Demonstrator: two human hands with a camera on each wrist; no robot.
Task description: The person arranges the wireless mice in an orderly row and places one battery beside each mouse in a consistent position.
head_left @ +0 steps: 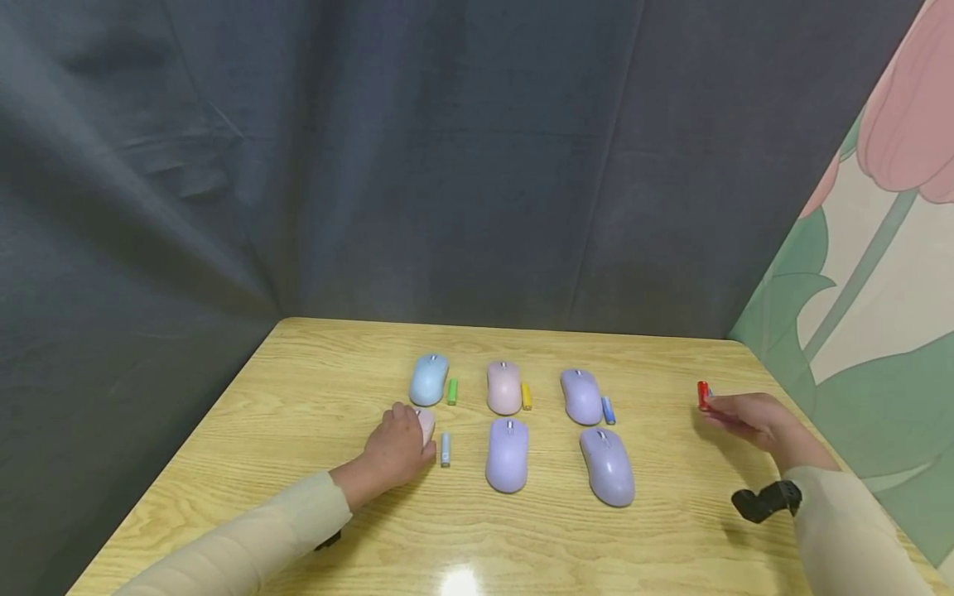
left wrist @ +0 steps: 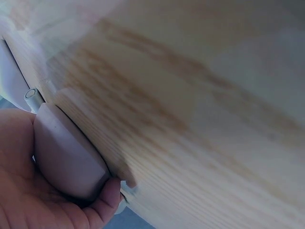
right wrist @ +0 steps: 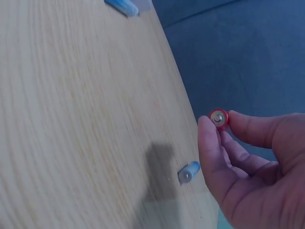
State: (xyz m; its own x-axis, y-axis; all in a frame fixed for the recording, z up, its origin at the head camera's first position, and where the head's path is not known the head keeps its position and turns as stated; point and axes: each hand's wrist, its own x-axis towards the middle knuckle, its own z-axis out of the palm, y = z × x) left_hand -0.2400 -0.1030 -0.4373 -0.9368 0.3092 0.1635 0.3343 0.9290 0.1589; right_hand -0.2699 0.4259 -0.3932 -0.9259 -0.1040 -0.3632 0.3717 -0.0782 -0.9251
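My left hand (head_left: pixel 393 447) grips a pale pink computer mouse (head_left: pixel 426 424) on the table, its fingers curled round the sides. In the left wrist view, the mouse (left wrist: pixel 71 152) sits against the palm and fingers. Just right of that hand lies a light blue battery (head_left: pixel 445 449). At the table's right side, my right hand (head_left: pixel 749 418) pinches a red battery (right wrist: pixel 218 119) between thumb and fingertips, held above the surface. A blue battery (right wrist: pixel 189 172) lies on the table near it, mostly hidden by the hand in the head view.
On the wooden table (head_left: pixel 335 364) stand a light blue mouse (head_left: pixel 429 381), another pink mouse (head_left: pixel 504 387) and several purple mice (head_left: pixel 507 455). A green battery (head_left: pixel 452 391), a yellow battery (head_left: pixel 526 396) and a blue battery (head_left: pixel 608 410) lie beside the back row. Dark curtain (head_left: pixel 447 165) hangs behind.
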